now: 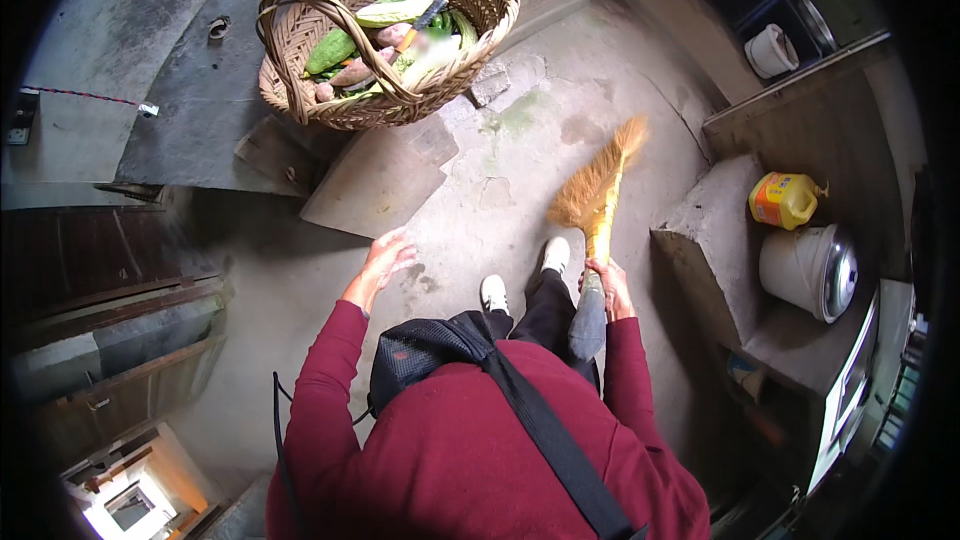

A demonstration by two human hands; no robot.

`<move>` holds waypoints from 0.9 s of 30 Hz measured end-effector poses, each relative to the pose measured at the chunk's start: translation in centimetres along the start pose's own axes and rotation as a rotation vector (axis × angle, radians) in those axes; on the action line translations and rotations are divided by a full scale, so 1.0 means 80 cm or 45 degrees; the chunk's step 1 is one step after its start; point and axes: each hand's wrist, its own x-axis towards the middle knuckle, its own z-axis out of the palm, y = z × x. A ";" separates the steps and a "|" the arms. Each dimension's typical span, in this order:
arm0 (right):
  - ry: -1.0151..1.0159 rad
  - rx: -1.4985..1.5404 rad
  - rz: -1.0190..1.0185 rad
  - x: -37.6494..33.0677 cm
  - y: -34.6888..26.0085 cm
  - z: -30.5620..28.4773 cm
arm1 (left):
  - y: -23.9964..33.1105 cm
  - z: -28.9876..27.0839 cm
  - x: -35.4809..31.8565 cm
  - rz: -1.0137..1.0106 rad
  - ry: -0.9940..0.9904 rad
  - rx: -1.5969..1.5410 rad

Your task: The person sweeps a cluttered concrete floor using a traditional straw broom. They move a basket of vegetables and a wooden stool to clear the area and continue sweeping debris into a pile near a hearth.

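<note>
My right hand (613, 287) is wrapped round a short broom (597, 202), between its grey handle end and its yellow-bound neck. The broom's tan bristles point away from me, above the concrete floor (478, 202). Out to the left, my left hand (385, 262) holds nothing, its fingers apart. Beyond it, a wooden board (380, 175) slants below the edge of a grey table (185, 135). A woven basket (490, 0) with tall handles sits at the table's edge, holding green gourds, pinkish tubers and a tool with a dark blade.
At the right, a yellow jug (785, 201) and a white lidded bucket (805, 272) stand by a concrete ledge (715, 230). A stone block (490, 84) lies on the floor near the basket. Dark wooden cabinets (120, 340) line the left. A small white pot (771, 51) stands at the far right.
</note>
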 end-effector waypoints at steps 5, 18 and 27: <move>-0.181 -0.153 -0.049 0.061 -0.055 0.044 | 0.086 0.048 0.010 0.814 0.085 0.256; -0.072 0.054 0.317 0.182 -0.189 -0.057 | 0.315 0.243 -0.001 1.580 0.844 1.503; -0.280 -0.216 -0.068 0.229 -0.295 0.059 | 0.310 0.239 0.026 1.477 0.913 1.510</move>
